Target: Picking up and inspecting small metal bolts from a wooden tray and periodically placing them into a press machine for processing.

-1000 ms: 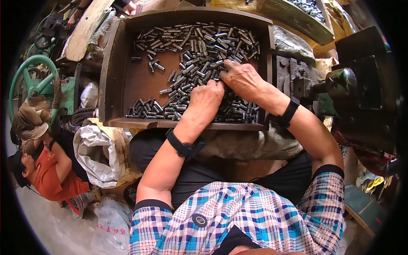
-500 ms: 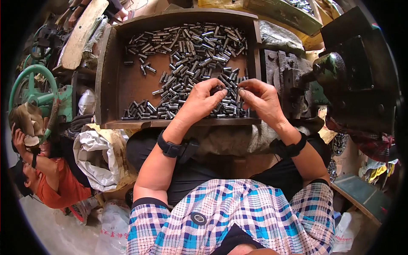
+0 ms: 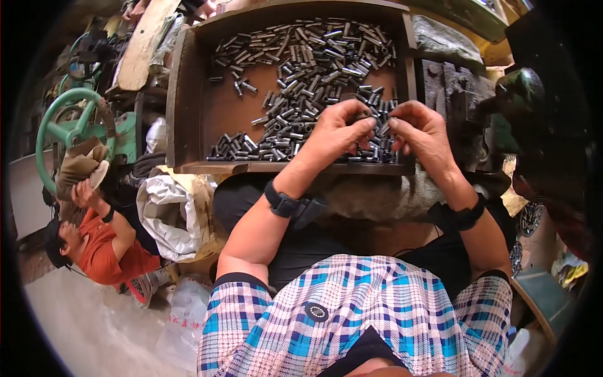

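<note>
hands raised over the wooden tray (image 3: 188,94), left hand (image 3: 339,132) and right hand (image 3: 424,129) each in a pinching grip on small metal tubes (image 3: 301,69)

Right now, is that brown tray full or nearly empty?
Partly full. The tray holds many small metal tubes, but bare brown bottom shows on its left.

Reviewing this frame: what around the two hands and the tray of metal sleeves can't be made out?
Head view only:
- What the left hand and right hand pinch: fingers cover it.
- Metal sleeves under both hands: hidden.
- Wooden tray far rim: cut off by the top edge.
- Dark machine on the right: lost in shadow and the fisheye rim.
</note>
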A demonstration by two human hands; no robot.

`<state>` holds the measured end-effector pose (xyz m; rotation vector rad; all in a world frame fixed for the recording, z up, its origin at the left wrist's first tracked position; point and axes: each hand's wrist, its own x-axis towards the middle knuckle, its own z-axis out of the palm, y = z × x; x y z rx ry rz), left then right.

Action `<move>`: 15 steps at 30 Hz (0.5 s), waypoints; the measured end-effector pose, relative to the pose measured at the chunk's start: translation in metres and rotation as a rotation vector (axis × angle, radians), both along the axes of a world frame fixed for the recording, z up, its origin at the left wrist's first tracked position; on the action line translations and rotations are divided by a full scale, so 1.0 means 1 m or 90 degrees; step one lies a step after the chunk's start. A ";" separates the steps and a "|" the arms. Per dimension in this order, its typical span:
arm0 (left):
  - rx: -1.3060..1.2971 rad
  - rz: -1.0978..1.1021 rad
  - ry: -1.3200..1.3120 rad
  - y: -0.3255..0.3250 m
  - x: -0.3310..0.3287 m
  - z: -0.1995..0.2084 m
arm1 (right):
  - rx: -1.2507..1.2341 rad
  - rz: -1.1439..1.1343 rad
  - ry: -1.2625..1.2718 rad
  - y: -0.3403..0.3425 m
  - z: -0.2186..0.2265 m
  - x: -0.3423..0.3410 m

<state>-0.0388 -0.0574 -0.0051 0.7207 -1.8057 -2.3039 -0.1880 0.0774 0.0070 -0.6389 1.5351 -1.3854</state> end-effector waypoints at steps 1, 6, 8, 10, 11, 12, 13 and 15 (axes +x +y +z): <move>-0.023 0.002 0.003 0.003 -0.001 0.000 | -0.009 -0.004 -0.021 0.000 0.001 -0.001; -0.020 0.023 -0.007 0.012 -0.004 -0.001 | -0.038 -0.011 -0.092 -0.002 -0.007 0.004; -0.014 0.040 0.002 0.014 -0.003 0.000 | -0.023 -0.021 -0.099 -0.003 -0.004 0.007; 0.002 0.077 0.010 0.017 -0.004 -0.003 | -0.018 -0.026 -0.089 -0.002 -0.005 0.007; 0.005 0.073 0.037 0.017 -0.004 -0.006 | -0.031 -0.035 -0.106 -0.001 -0.009 0.006; 0.032 0.088 0.055 0.016 -0.004 -0.007 | -0.046 -0.043 -0.127 -0.001 -0.012 0.007; 0.038 0.094 0.038 0.015 -0.003 -0.007 | -0.061 -0.069 -0.122 -0.002 -0.011 0.008; 0.025 0.086 0.016 0.012 -0.001 -0.004 | -0.048 -0.081 -0.142 -0.002 -0.007 -0.002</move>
